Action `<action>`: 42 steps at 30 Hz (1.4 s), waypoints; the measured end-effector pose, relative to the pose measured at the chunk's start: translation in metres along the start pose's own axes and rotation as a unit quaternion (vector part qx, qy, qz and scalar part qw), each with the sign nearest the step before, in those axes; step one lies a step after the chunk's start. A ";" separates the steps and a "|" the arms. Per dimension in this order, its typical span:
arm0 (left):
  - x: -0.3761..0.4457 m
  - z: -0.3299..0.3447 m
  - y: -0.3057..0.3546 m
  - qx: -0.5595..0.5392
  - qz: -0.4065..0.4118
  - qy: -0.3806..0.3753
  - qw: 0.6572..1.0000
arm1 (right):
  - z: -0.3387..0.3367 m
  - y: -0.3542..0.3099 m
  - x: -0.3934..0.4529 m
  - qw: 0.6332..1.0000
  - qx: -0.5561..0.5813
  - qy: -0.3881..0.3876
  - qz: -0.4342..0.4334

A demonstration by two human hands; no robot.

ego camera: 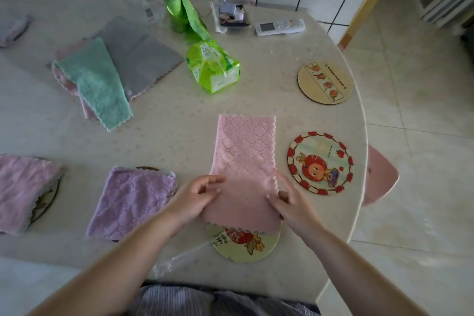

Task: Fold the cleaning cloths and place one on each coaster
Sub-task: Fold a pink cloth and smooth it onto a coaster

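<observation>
Head cam: my left hand [197, 194] and right hand [292, 202] both pinch the near end of the pink cloth [243, 161], which lies lengthwise over the nearest coaster [243, 246], covering its far half.

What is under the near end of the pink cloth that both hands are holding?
A round coaster with a cartoon picture lies under the near end of the pink cloth. Only its near half shows; the far half is covered. The left hand and right hand hold the cloth's sides.
</observation>
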State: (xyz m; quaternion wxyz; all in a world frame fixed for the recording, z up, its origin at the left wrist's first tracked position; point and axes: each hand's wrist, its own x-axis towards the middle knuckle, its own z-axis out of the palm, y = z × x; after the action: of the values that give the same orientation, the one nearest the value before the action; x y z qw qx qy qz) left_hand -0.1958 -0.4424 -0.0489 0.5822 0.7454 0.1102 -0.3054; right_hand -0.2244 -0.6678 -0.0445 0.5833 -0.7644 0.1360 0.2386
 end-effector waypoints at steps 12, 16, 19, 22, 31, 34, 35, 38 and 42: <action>-0.033 -0.005 -0.015 -0.213 -0.157 -0.055 0.963 | 0.001 0.015 -0.022 0.990 0.082 -0.017 0.115; -0.020 -0.010 -0.015 -0.080 -0.071 -0.027 0.994 | -0.004 0.009 -0.016 0.981 0.144 -0.031 0.129; -0.002 -0.015 -0.004 0.109 0.022 0.009 0.994 | -0.008 -0.001 -0.007 0.984 0.130 -0.037 0.115; 0.016 -0.015 0.015 0.145 0.073 0.046 0.986 | -0.008 -0.013 0.009 0.995 0.056 0.027 0.076; 0.086 -0.020 0.044 -0.021 0.022 0.080 0.996 | -0.021 -0.049 0.084 0.986 -0.073 0.147 0.032; 0.103 -0.021 0.050 -0.041 0.010 0.092 0.995 | -0.026 -0.050 0.107 0.981 -0.098 0.163 0.030; 0.108 -0.021 0.051 -0.041 0.002 0.096 0.995 | -0.027 -0.050 0.112 0.981 -0.104 0.163 0.033; 0.118 -0.021 0.052 -0.052 -0.023 0.100 0.993 | -0.030 -0.049 0.123 0.979 -0.119 0.158 0.040; 0.123 -0.021 0.052 -0.076 -0.054 0.101 0.990 | -0.028 -0.047 0.131 0.979 -0.128 0.151 0.052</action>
State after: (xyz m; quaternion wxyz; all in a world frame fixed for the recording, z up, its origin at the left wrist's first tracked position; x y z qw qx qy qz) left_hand -0.0645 -0.4620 -0.0762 0.6055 0.7193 0.2314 -0.2499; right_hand -0.0848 -0.6725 -0.0679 0.4406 -0.8517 0.2304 0.1654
